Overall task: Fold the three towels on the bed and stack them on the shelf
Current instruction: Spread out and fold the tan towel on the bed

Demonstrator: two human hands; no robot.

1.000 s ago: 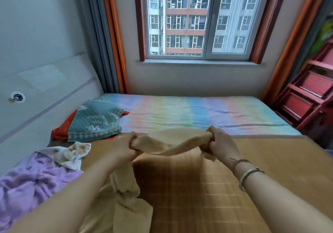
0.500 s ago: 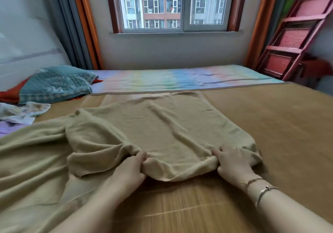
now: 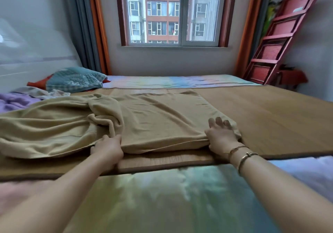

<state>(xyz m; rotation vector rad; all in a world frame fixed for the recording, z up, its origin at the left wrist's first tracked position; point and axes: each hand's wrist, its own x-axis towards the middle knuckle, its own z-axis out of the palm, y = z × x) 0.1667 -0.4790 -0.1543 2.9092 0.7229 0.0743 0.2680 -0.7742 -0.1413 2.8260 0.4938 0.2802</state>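
Towel is down now: a second ago we had it bunched in the air, now the beige towel [image 3: 158, 117] lies on the bamboo mat [image 3: 270, 117]. Our left hand [image 3: 108, 147] pinches its near edge, right hand [image 3: 221, 135] rests flat, fingers spread, on the near right corner. Left portion is rumpled, so smoothing comes before folding. Beyond, the teal towel [image 3: 75, 79] waits by the headboard.
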